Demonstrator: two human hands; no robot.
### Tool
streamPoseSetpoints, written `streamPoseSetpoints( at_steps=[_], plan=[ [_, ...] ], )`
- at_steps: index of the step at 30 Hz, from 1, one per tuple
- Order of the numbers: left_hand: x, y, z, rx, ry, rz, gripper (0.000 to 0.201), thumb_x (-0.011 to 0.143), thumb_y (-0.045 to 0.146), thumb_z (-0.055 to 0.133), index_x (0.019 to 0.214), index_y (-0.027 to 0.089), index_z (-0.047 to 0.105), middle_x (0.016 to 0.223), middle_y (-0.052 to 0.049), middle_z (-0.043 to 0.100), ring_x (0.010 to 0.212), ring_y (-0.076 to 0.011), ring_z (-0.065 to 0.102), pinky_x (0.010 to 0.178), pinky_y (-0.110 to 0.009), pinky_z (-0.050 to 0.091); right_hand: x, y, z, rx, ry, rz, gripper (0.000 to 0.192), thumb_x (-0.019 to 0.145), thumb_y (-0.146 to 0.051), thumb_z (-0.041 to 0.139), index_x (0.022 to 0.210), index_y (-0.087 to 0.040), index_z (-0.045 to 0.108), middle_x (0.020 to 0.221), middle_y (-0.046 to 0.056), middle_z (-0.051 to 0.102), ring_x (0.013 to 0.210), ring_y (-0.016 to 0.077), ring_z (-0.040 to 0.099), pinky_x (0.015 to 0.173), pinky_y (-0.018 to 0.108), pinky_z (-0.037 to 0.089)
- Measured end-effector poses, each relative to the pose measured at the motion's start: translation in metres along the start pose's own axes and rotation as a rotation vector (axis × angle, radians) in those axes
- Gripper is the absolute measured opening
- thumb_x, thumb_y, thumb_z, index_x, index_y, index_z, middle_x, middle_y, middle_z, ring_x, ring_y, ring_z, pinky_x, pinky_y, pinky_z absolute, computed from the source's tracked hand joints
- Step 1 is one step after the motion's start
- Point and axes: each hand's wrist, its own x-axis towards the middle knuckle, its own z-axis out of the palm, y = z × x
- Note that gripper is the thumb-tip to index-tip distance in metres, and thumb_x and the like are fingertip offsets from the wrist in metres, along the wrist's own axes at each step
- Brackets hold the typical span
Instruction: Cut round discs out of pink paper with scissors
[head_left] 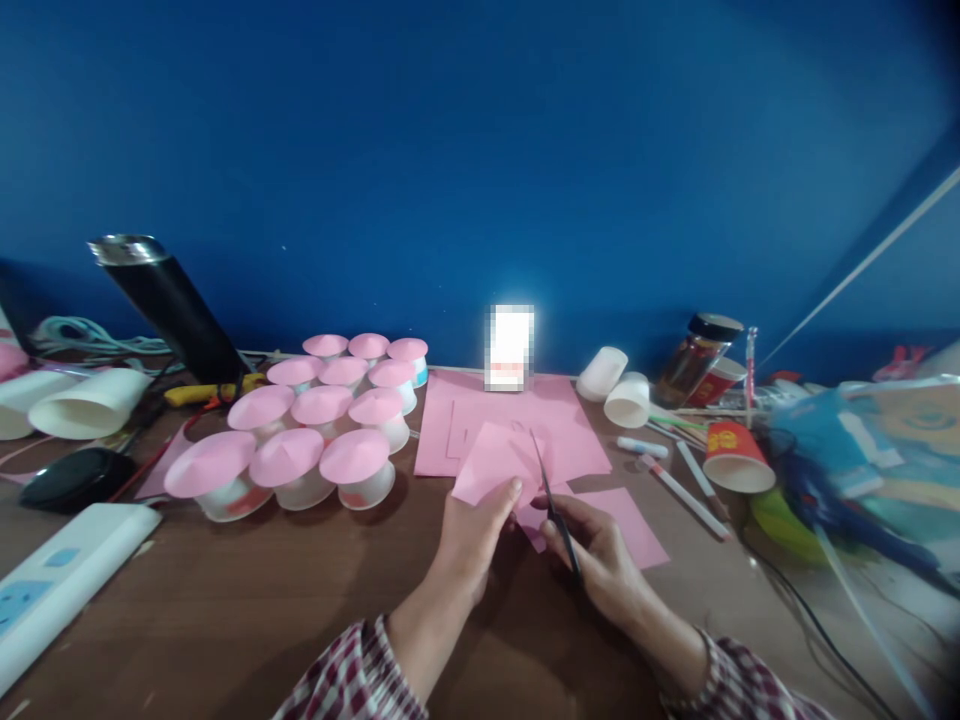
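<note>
- Low in the middle of the frame, the left hand (pixel 474 530) pinches a loose pink paper sheet (pixel 496 470) by its near edge, thumb on top, lifting it slightly off the brown wooden table (pixel 225 610).
- Just right of it, the right hand (pixel 600 560) is closed around the handles of slim dark scissors (pixel 551 500), whose blades point up the frame into that sheet.
- By the look of it the step in hand is cutting a piece from the paper; carrying the cut on would call for a steady pinch and turning the sheet to meet the blades.
- More flat pink paper sheets (pixel 517 410) lie behind, and one pink offcut (pixel 630 530) just right of the scissors.
- Left of centre stands a cluster of upturned white paper cups capped with pink paper cones (pixel 315 440); their insides are hidden.
- Toward the right, two plain white paper cups (pixel 619 385) lie on their sides, apparently empty, and a red paper cup (pixel 735 455) is tipped over, contents not discernible.
- Behind these, a dark-lidded glass jar (pixel 697 360) leans; what it holds cannot be made out.
- At upper left, a black metal flask (pixel 169 305) tilts.
</note>
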Motion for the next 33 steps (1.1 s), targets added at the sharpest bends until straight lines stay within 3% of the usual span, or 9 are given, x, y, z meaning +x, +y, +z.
streamPoseSetpoints(
  at_steps=[18, 28, 33],
  plan=[
    [0.0033, -0.0018, -0.0010, 0.041, 0.008, 0.065, 0.025, 0.064, 0.032, 0.074, 0.073, 0.012, 0.062, 0.054, 0.002, 0.055, 0.050, -0.0109, 0.049, 0.048, -0.023, 0.040, 0.0003, 0.0004, -0.0002, -0.004, -0.002, 0.019, 0.046, 0.078, -0.048, 0.063, 0.103, -0.009, 0.063, 0.055, -0.003, 0.049, 0.048, 0.0096, 0.042, 0.043, 0.021, 0.033],
    [0.0084, -0.0052, -0.0066, 0.020, -0.037, 0.067, 0.036, 0.067, 0.036, 0.073, 0.091, 0.011, 0.063, 0.065, -0.002, 0.060, 0.056, -0.0131, 0.055, 0.052, -0.025, 0.045, -0.0005, 0.0018, 0.0005, -0.029, -0.025, 0.025, 0.046, 0.080, -0.048, 0.060, 0.105, -0.009, 0.062, 0.055, -0.003, 0.046, 0.048, 0.0097, 0.040, 0.042, 0.021, 0.031],
    [0.0073, -0.0035, -0.0046, 0.042, -0.019, 0.092, 0.032, 0.065, 0.035, 0.073, 0.083, 0.011, 0.062, 0.061, -0.001, 0.058, 0.053, -0.0128, 0.053, 0.049, -0.024, 0.043, 0.0000, 0.0027, 0.0002, -0.030, -0.036, 0.018, 0.046, 0.081, -0.047, 0.060, 0.106, -0.009, 0.061, 0.057, -0.002, 0.047, 0.050, 0.0099, 0.042, 0.044, 0.021, 0.032]
  ],
)
